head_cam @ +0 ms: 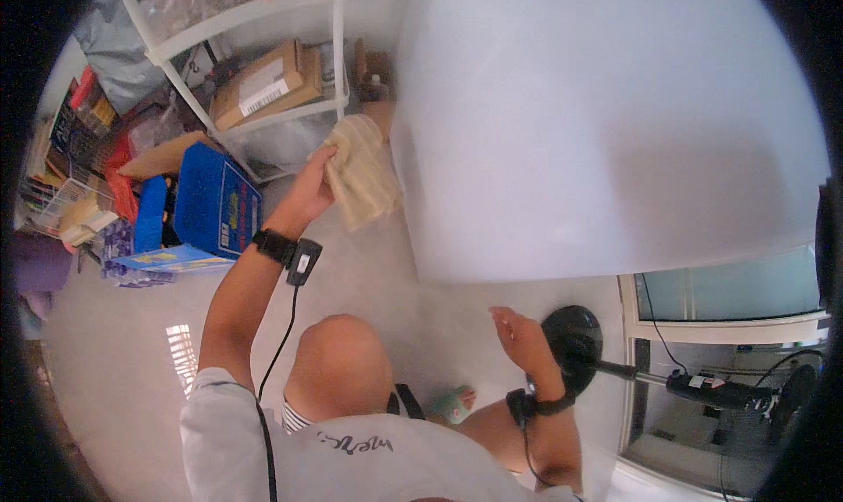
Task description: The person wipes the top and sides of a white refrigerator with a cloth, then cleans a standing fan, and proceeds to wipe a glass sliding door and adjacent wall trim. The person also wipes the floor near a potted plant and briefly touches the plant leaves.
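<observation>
A light yellow cloth (361, 172) hangs from my left hand (313, 186), whose fingers grip its left edge. The cloth is beside the lower left side of a large smooth white surface (527, 126). My right hand (520, 337) is below that surface's lower edge, over the floor, with nothing seen in it and its fingers partly curled. Both my wrists wear black straps with small devices and cables.
A white-framed rack (244, 14) with cardboard boxes (263, 87) stands at upper left, a pinkish hand or foot at its top. Beside it is an opened blue carton (217, 202). A black fan base (573, 344) and pole stand right, near a glazed door frame (724, 331).
</observation>
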The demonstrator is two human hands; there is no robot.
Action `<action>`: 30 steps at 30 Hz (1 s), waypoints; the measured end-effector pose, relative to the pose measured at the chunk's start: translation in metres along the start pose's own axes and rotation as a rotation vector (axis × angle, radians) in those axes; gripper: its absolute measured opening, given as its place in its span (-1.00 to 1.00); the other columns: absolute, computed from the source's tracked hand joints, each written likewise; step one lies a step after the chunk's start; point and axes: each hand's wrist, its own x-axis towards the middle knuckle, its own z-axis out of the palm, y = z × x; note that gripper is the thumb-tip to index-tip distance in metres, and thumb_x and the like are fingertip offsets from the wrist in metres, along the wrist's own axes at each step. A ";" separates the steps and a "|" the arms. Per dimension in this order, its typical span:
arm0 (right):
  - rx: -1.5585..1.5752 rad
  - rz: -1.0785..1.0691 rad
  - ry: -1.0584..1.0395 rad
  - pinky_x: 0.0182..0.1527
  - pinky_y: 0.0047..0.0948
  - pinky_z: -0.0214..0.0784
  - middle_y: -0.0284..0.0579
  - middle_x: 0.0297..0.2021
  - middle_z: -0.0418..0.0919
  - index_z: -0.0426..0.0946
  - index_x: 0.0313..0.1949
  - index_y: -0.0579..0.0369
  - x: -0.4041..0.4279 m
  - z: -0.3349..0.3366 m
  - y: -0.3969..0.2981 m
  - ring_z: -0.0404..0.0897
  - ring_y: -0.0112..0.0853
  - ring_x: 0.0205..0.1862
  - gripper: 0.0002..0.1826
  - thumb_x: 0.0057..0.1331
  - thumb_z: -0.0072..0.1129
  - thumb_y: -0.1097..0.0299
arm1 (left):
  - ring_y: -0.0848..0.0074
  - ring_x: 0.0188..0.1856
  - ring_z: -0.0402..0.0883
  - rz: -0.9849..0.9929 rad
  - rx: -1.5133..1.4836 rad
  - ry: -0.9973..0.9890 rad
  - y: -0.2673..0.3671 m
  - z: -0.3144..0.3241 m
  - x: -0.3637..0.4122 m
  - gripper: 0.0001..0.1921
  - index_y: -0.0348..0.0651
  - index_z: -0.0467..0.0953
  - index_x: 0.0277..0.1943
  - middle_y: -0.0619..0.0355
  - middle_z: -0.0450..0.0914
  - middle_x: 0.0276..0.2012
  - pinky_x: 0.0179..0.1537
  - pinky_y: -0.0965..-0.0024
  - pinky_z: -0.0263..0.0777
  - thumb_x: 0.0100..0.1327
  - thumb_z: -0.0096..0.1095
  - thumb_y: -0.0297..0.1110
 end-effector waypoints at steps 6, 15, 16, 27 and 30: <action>0.006 -0.113 -0.146 -0.08 -0.09 0.51 0.15 -0.10 0.64 0.46 0.15 0.07 0.013 0.010 0.000 0.63 0.08 -0.14 -0.64 0.41 0.08 0.27 | 0.33 0.15 0.58 -0.018 0.081 -0.178 0.070 0.091 -0.112 -0.45 -0.24 0.39 0.29 0.02 0.57 0.16 0.25 0.24 0.40 0.41 0.05 -0.02; 0.892 -0.322 -0.164 0.22 -0.20 0.36 -0.05 0.17 0.53 0.31 0.33 0.09 0.015 -0.021 -0.047 0.51 -0.26 0.21 -0.34 0.44 -0.02 -0.14 | 0.37 0.10 0.61 -0.133 0.583 -0.634 0.086 0.170 -0.227 -0.42 -0.43 0.43 0.22 -0.07 0.61 0.09 0.18 0.35 0.43 0.35 0.19 -0.07; 1.109 -0.340 -0.229 0.26 -0.20 0.32 -0.04 0.22 0.48 0.29 0.34 0.08 0.013 -0.023 -0.051 0.46 -0.26 0.26 -0.27 0.43 -0.09 -0.24 | 0.42 0.08 0.60 -0.186 0.718 -0.751 0.081 0.184 -0.224 -0.46 -0.41 0.43 0.24 -0.04 0.63 0.05 0.15 0.38 0.42 0.37 0.20 -0.14; 1.276 -0.330 -0.303 0.23 -0.30 0.32 -0.12 0.18 0.45 0.26 0.34 0.11 -0.001 -0.032 -0.026 0.41 -0.36 0.25 -0.07 0.29 -0.10 -0.44 | 0.37 -0.17 0.70 -0.004 1.441 -0.532 -0.037 0.233 -0.211 -0.64 -0.27 0.50 0.16 -0.10 0.69 -0.21 -0.10 0.36 0.52 0.42 0.11 -0.24; 0.975 -0.394 -0.091 0.08 -0.30 0.42 -0.12 0.05 0.54 0.35 0.24 0.08 0.003 -0.025 -0.017 0.52 -0.33 0.09 -0.35 0.32 0.23 -0.06 | 0.25 -0.16 0.72 0.109 1.470 -0.515 -0.057 0.228 -0.206 -0.65 -0.28 0.52 0.10 -0.14 0.69 -0.22 -0.11 0.32 0.52 0.42 0.12 -0.21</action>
